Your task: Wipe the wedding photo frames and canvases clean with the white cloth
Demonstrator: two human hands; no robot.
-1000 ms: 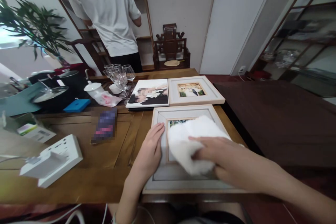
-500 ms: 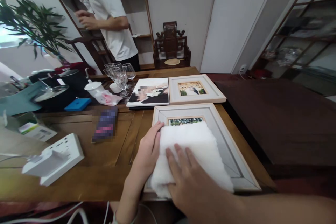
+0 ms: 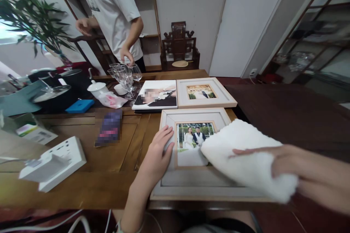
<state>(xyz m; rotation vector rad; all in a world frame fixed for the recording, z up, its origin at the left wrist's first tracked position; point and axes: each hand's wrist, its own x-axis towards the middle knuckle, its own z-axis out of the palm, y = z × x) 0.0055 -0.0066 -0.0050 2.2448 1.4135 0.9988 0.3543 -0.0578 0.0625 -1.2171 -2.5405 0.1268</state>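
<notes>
A pale wooden picture frame [image 3: 188,192] lies flat at the table's near edge, with a photo [image 3: 191,140] of two people, one in a white dress, in its middle. My left hand [image 3: 157,153] rests on the frame's left side, its fingers laid out and the thumb apart. In my right hand [image 3: 287,162] is a white fluffy towel [image 3: 243,145], bunched and folded. The towel hangs over the right part of the frame and hides its right side. Its left tip lies over the photo's right edge; whether it touches the glass I cannot tell.
Beyond lie a second framed photo [image 3: 202,91] and a photo panel [image 3: 157,96]. Several wine glasses [image 3: 125,76] stand at the back, near a person's hand [image 3: 126,55]. On the left are a white power strip [image 3: 58,160], a blue box [image 3: 80,106] and a dark lidded pan [image 3: 51,98].
My right hand has drawn the towel off the photo to the right, uncovering it. The left hand stays on the frame. The person behind has lowered one hand towards the glasses.
</notes>
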